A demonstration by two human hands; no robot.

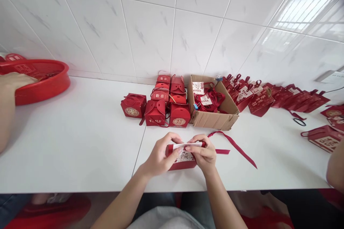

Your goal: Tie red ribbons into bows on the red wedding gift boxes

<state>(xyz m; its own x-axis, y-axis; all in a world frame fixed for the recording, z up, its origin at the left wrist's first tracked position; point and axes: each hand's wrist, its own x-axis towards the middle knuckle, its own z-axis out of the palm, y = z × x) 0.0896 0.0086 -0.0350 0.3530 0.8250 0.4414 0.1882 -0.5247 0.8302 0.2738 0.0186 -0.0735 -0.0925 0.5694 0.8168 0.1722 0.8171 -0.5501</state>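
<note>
Near the table's front edge, a red gift box (182, 165) with a white printed panel is between my two hands. My left hand (162, 154) grips its left side, thumb on the front and fingers over the top edge. My right hand (202, 152) pinches the top edge on the right, where a white strip shows. A dark red ribbon (235, 146) trails from behind my right hand across the table to the right. The inside of the box is hidden from me.
Behind my hands stand several red gift boxes (155, 112) and a cardboard carton (215, 120) of ribbons and cards. More red bags (260, 102) line the wall at right. A person's arm (8, 107) reaches into a red basin (43, 94) at left; another person's arm (335, 166) is at right.
</note>
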